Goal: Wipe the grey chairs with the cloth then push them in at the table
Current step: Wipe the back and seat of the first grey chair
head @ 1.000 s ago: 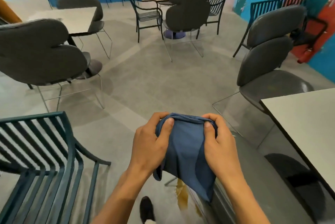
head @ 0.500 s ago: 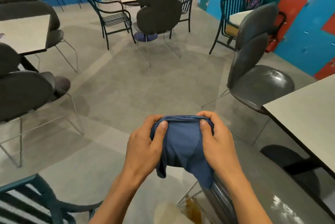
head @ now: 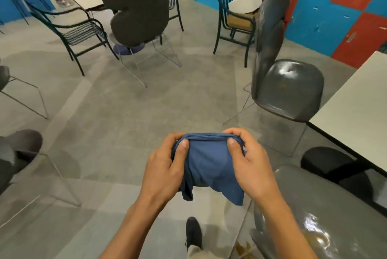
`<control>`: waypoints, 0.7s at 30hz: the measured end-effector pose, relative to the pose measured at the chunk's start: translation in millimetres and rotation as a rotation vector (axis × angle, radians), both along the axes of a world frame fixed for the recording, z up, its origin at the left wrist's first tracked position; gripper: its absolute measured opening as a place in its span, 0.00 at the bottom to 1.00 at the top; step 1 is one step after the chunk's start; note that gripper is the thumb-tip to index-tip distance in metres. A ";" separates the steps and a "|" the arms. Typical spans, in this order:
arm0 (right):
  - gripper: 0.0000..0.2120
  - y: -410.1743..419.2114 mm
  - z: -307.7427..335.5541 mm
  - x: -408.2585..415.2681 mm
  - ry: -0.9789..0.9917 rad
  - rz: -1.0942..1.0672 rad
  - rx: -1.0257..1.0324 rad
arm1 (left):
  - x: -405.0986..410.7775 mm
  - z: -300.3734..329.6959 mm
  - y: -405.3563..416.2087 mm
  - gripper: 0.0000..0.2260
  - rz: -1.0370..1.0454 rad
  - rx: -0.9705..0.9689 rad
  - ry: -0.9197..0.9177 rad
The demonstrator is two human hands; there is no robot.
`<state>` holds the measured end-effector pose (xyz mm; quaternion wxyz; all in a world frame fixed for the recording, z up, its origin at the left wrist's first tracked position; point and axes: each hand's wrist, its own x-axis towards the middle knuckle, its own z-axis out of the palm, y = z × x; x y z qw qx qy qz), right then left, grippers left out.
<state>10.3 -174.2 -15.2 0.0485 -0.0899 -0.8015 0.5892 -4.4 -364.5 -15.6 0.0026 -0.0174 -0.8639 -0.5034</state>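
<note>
Cloth point(head: 206, 166) hangs between left hand point(head: 165, 171) and right hand point(head: 252, 167); one chair point(head: 287, 89) ahead right beside the bench point(head: 354, 112), another point(head: 326, 212), perhaps touching it, just below.

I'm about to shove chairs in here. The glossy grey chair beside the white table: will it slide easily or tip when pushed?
The grey chair stands on thin wire legs, so it is probably light and should slide over the smooth floor. Its backrest rises tall above the seat, so a push high up might rock it; pushing low seems safer. The shell looks rigid and glossy, perhaps slippery to grip.

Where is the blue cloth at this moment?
In the head view the blue cloth is low in the centre, held between the left hand and the right hand, above the floor beside the nearest grey chair.
</note>
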 end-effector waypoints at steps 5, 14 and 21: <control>0.09 2.0 4.1 -56.5 0.031 -0.121 0.011 | -73.5 9.2 2.4 0.07 -0.112 0.042 0.016; 0.07 38.0 -4.7 -105.1 -0.022 -0.479 0.029 | -181.0 1.9 57.5 0.07 -0.460 0.059 -0.038; 0.06 47.2 -11.7 -128.5 -0.059 -0.808 -0.010 | -261.0 -9.1 113.3 0.07 -0.777 0.050 -0.039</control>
